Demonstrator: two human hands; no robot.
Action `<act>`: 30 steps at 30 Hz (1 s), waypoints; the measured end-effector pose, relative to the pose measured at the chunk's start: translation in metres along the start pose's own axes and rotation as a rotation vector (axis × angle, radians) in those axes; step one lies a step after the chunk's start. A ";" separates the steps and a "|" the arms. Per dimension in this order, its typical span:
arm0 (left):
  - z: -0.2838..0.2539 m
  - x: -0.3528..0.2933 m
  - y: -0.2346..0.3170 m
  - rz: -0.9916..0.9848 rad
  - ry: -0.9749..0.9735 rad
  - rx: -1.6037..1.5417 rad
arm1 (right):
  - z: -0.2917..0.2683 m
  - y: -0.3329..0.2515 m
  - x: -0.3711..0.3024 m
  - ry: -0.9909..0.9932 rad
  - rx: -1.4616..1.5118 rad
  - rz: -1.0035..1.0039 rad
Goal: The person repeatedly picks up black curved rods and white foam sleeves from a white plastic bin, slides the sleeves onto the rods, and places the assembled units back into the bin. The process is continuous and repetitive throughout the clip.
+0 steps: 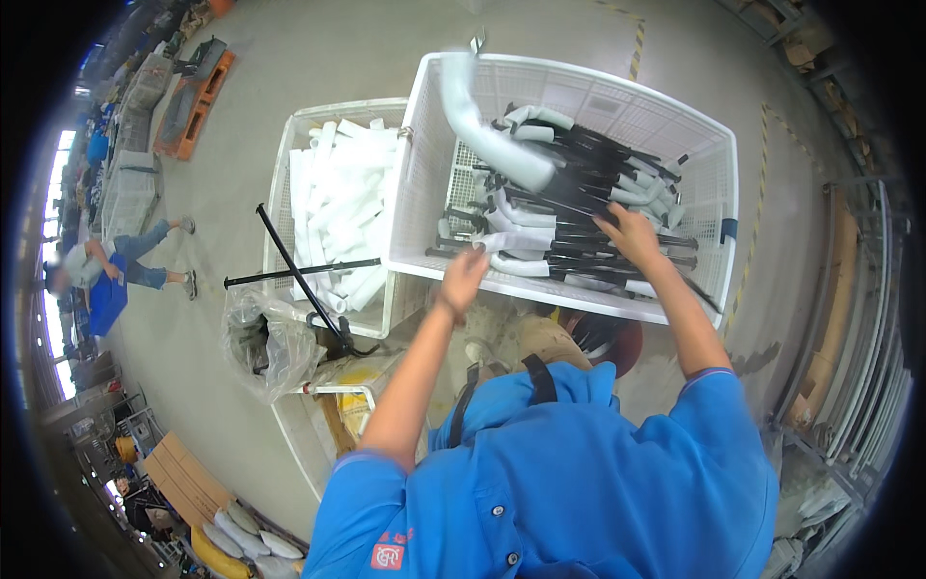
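Note:
A large white plastic crate (714, 154) in front of me holds many black metal tubes (603, 145) with white foam sleeves on their ends. One curved, foam-sleeved tube (502, 154) rises above the others, blurred, its sleeved end reaching past the crate's far left rim. Its black part runs toward my right hand (632, 234), whose fingers close around it over the crate. At the crate's near left side, my left hand (465, 275) is slightly blurred with its fingers curled, touching a white foam sleeve (497, 241); its grip is partly hidden.
Left of the crate stands another crate (282, 183) heaped with loose white foam sleeves (338, 193). Two black tubes (289, 256) cross over its near corner, beside a clear plastic bag (270, 347). A dark red bucket (617, 343) is below the large crate. Another person (116, 265) walks at far left.

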State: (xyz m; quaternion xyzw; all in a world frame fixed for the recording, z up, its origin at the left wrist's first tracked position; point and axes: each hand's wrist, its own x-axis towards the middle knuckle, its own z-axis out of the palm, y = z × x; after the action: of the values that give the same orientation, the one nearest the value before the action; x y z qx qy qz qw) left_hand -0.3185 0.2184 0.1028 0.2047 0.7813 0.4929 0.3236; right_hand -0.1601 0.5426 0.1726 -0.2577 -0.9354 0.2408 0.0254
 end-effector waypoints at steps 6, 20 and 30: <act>-0.073 -0.346 -0.213 -1.096 0.110 -0.301 | 0.104 0.131 -0.012 -0.352 -0.258 -0.084; 0.003 -0.459 -0.231 -1.101 0.684 -0.500 | 0.265 -0.195 -0.057 -0.607 0.143 -0.630; 0.034 -0.580 -0.253 -1.063 1.165 -1.254 | 0.510 -0.438 -0.084 -1.009 0.078 -0.578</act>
State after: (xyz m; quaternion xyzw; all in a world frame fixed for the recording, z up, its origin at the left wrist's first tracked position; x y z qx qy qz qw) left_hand 0.1150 -0.2398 0.0402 -0.6503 0.4076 0.6300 0.1186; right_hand -0.3808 -0.0512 -0.0681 0.1558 -0.8547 0.3513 -0.3490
